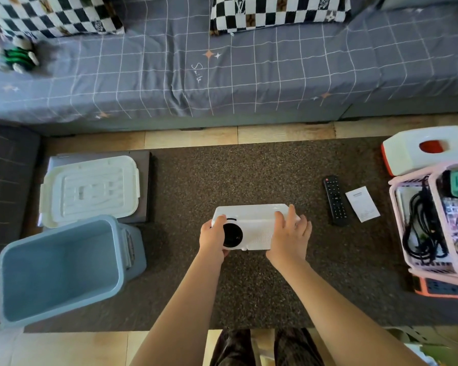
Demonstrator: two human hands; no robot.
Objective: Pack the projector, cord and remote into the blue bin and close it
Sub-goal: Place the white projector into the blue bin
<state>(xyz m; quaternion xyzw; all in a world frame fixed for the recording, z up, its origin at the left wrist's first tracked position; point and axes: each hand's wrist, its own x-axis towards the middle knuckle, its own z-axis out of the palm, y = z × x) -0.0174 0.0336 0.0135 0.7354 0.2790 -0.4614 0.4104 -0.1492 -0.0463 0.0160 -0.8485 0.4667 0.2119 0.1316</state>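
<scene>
Now, left hand (212,235), right hand (288,233) gripping one projector (254,223) (white), one remote (335,199), one blue bin (64,270)

Bin (64,270) left of projector (254,223), lid (90,191) behind bin; remote (335,199) right.

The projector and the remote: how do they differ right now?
The projector is white and boxy; the remote is black, slim and flat. The left hand and right hand grip the projector at its two ends; the remote lies untouched to its right. Both are on the dark mat, outside the blue bin.
</scene>
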